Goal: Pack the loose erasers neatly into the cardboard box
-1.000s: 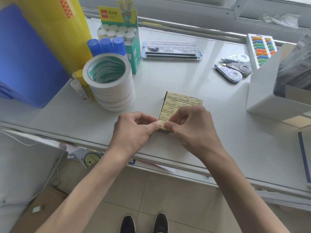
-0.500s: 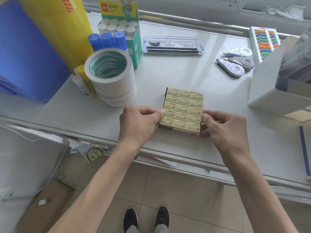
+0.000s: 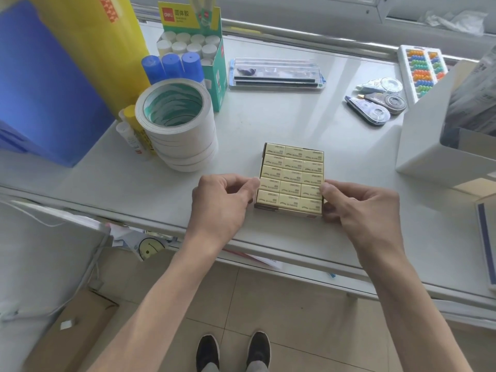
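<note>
A small cardboard box (image 3: 287,211) lies on the white table near its front edge. Pale yellow wrapped erasers (image 3: 291,177) fill it in tidy rows of three across. My left hand (image 3: 222,202) grips the box's near left corner, thumb against the erasers' left side and fingers curled. My right hand (image 3: 359,208) grips the near right corner the same way. No loose erasers show on the table.
A stack of white tape rolls (image 3: 177,124) stands to the left, with glue sticks (image 3: 171,65) and a green display box (image 3: 198,47) behind. Farther back lie a ruler set (image 3: 276,73), correction tapes (image 3: 375,103) and a white bin (image 3: 442,135) at right.
One second ago both hands were together over the box's near left corner. My right hand has since moved to the right corner, uncovering the eraser rows. The view has shifted slightly.
</note>
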The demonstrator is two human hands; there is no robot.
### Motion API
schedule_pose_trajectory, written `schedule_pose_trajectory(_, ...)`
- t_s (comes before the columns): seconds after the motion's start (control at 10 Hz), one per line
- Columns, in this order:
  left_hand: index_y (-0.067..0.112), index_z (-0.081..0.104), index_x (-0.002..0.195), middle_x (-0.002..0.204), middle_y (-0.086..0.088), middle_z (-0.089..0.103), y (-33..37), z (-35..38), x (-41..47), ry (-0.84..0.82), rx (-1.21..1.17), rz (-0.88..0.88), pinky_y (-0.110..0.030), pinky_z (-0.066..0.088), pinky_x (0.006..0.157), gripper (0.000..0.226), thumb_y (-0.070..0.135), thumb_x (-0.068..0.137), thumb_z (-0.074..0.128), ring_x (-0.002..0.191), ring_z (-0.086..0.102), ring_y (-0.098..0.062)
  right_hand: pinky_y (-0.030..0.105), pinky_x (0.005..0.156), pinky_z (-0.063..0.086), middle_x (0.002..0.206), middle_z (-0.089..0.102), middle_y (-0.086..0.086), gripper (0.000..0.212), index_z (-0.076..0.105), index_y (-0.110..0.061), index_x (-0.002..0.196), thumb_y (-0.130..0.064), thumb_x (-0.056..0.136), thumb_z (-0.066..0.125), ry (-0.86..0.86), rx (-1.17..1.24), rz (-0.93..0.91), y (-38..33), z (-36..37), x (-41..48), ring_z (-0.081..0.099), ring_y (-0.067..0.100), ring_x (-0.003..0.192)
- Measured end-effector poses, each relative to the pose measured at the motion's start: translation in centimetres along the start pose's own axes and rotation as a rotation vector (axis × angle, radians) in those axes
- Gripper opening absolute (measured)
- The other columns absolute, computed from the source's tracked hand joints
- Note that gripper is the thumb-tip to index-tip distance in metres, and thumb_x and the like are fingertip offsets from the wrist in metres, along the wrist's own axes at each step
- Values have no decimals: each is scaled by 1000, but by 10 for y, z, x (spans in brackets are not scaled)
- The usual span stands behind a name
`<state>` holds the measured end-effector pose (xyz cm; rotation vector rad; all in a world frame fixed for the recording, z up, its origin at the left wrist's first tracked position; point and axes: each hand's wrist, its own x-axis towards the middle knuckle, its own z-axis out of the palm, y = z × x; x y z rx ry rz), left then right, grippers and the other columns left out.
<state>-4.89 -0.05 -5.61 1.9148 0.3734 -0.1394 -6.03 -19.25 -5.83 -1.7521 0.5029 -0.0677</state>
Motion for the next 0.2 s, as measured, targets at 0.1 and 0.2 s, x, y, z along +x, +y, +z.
schedule_pose_trajectory(0.1,27,74,95,78,13,74,16,-22,-33,89,-13,181,-29,58,80,12,35,91,66,78,70,-5,21,54,56,73,75,-5,8,79,-21,93,-22,86,76,155,-96,-180,-11,-6,-20,70,14,61)
schedule_pose_trajectory(0.2,14,69,105,73,15,73,41,-56,-60,250,-219,191,-15,54,63,18,23,99,53,76,71,-3,21,54,53,76,74,1,5,75,-23,92,-20,87,75,220,19,-418,-28,-25,-52,67,17,59)
